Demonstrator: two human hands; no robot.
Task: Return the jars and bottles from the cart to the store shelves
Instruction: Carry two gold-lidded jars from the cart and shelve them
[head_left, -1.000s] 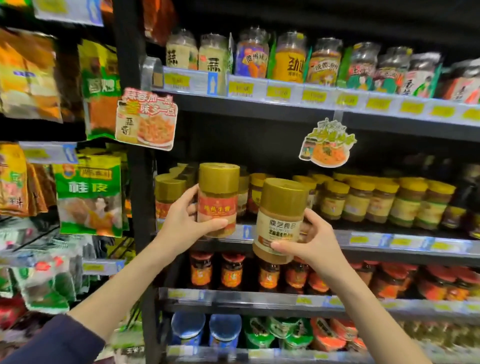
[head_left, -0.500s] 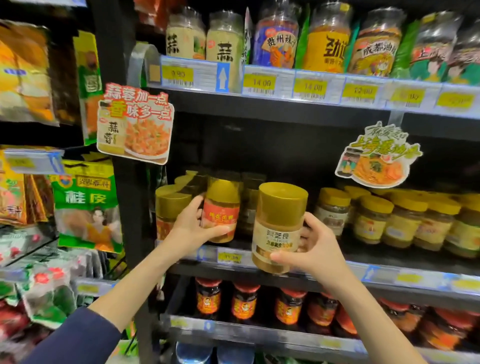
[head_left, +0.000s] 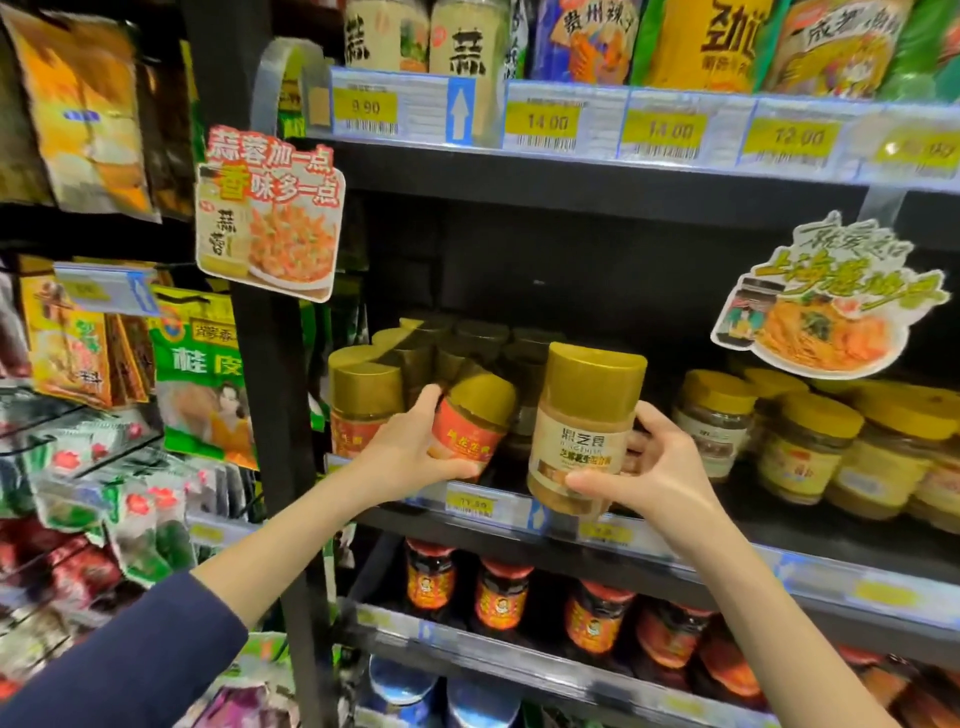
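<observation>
My left hand (head_left: 410, 452) grips a gold-capped jar with a red label (head_left: 470, 418), tilted to the right, at the front of the middle shelf (head_left: 488, 501) beside matching red-label jars (head_left: 363, 405). My right hand (head_left: 649, 467) holds a taller gold-capped jar with a beige label (head_left: 584, 426) upright, just in front of the shelf edge and right of the red-label jar. The cart is out of view.
Yellow-lidded jars (head_left: 810, 447) fill the right of the middle shelf. Dark red-lidded sauce jars (head_left: 498, 597) stand on the shelf below, larger jars (head_left: 571, 36) on the shelf above. Paper promo signs (head_left: 267, 221) hang from the shelf edges. Spice packets (head_left: 202, 374) hang at left.
The view has come closer to the shelf. My left hand has pushed the red-label jar further in among the matching jars and tilted it. My right hand's jar stays about where it was.
</observation>
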